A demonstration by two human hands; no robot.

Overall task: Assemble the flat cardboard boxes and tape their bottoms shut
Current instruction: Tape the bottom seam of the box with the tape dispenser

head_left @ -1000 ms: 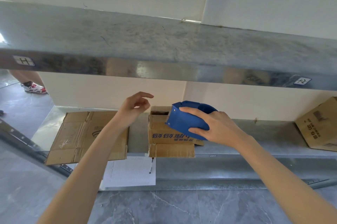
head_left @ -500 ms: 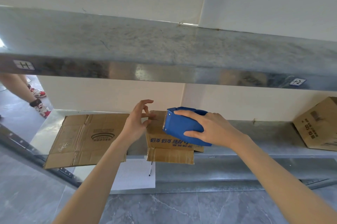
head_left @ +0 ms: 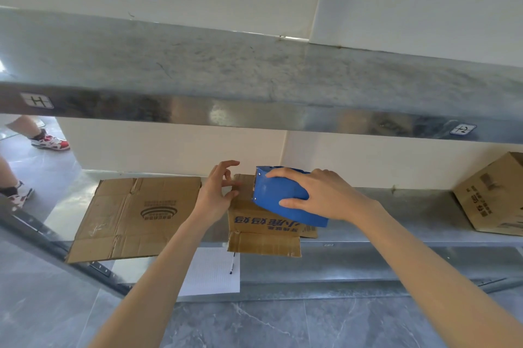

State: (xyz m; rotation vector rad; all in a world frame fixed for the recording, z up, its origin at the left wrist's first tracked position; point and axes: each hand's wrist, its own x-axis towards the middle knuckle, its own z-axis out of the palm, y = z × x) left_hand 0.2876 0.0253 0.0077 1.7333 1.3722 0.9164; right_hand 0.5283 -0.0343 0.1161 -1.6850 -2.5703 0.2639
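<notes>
Bright, even daylight; glare streaks the metal shelf edge [head_left: 254, 118]; wide-angle bending at edges; focus sharp throughout.

**Legible markings: shelf tags and carton print**

Upper metal shelf rail [head_left: 254, 115] carries two white tags: left tag [head_left: 37, 100] reads "H"; right tag [head_left: 463, 129] shows a handwritten mark, possibly "12", uncertain. Small assembled carton [head_left: 263, 223] bears blue Chinese characters, seen inverted, not readable. Flat carton [head_left: 135, 214] shows a dark arc logo with small print, illegible. Right-hand carton [head_left: 492, 195] has dark characters, illegible.
</notes>
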